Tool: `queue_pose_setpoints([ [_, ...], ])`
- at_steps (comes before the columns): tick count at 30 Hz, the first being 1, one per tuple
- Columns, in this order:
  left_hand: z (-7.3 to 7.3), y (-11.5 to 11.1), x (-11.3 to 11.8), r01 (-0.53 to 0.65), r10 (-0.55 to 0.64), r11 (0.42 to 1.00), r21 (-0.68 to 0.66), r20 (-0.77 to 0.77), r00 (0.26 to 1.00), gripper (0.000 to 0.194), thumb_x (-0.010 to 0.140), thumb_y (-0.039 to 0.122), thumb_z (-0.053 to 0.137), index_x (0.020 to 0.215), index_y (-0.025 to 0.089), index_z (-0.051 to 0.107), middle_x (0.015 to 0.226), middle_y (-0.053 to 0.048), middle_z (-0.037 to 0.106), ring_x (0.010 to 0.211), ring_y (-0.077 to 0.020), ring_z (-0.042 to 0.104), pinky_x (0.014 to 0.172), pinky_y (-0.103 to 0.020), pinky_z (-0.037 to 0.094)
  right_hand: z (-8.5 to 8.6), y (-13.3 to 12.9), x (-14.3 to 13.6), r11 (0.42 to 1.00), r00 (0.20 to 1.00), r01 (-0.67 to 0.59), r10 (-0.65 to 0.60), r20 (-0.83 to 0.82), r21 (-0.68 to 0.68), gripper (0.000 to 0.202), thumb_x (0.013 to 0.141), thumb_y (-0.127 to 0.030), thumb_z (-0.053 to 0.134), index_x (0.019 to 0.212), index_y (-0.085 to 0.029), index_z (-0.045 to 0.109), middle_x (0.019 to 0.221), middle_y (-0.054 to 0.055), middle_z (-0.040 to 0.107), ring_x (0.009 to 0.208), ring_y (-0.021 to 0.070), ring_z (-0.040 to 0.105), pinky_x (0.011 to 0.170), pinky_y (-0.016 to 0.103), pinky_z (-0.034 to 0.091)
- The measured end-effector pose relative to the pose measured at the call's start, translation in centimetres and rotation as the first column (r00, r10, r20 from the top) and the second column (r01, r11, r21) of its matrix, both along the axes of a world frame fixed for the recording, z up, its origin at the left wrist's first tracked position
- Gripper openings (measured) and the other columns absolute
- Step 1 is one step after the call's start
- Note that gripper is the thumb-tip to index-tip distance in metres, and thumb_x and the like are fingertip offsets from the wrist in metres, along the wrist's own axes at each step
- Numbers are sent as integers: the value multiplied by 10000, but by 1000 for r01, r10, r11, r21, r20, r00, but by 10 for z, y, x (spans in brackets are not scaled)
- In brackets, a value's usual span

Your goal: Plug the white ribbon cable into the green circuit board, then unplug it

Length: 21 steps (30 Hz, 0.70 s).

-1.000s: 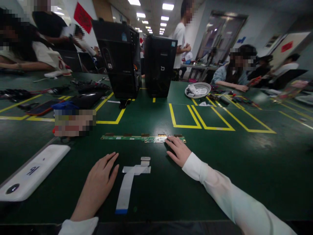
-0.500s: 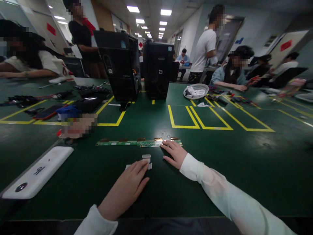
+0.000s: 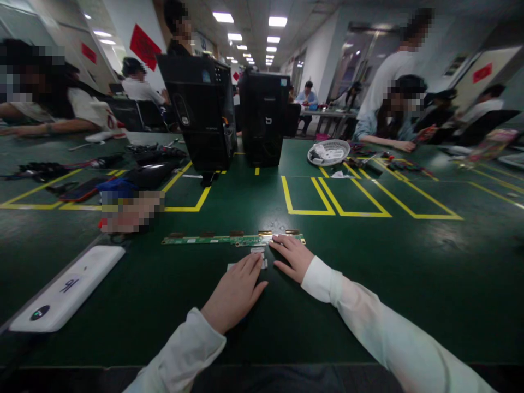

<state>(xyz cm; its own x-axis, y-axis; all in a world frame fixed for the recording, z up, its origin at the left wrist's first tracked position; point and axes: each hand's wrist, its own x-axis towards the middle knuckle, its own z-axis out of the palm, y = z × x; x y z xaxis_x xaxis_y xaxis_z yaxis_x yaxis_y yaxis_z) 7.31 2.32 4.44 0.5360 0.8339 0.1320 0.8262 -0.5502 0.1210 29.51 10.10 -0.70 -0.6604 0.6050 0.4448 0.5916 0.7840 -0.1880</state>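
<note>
A long, thin green circuit board (image 3: 216, 240) with copper-coloured tabs along its far edge lies flat on the green table (image 3: 327, 327). My right hand (image 3: 292, 255) rests with spread fingertips on the right part of this board. Just on the near side of the board, my left hand (image 3: 239, 286) lies over a small white and grey flat piece (image 3: 257, 250), fingers stretched out and thumb apart. Part of that piece is hidden under the fingers; its far end shows close to the board's near edge.
A white device (image 3: 67, 286) lies at the left. Two black computer towers (image 3: 264, 117) stand at the back. Cables and a blue item (image 3: 117, 187) are at back left, a white basket (image 3: 328, 152) at back right. People sit and stand beyond.
My left hand has moved right and forward, and the small white piece has moved with it closer to the board. My right hand has stayed in place. People behind have shifted.
</note>
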Motion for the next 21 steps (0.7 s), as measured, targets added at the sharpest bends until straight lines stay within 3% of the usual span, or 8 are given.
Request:
queue_pose_setpoints([
  [7,-9,2,7,-7,8,998,54,-20,1000,561,961,386,465,1410,50,436,1465,-179,477,1352,-280,456,1080,-431,443,2,-1,0,1000,1000,7,-7,6,-14,491,925,-374,496,1361,-149,506,1357,158,513,1262,295,454,1057,512,413],
  [21,-11,3,12,-52,50,996,71,30,998,526,966,403,441,1389,92,480,1442,-144,517,1345,-292,463,1091,-459,429,5,-3,0,1000,1000,5,-6,-7,-21,480,931,-364,485,1343,-118,513,1347,168,519,1269,285,441,1064,500,408],
])
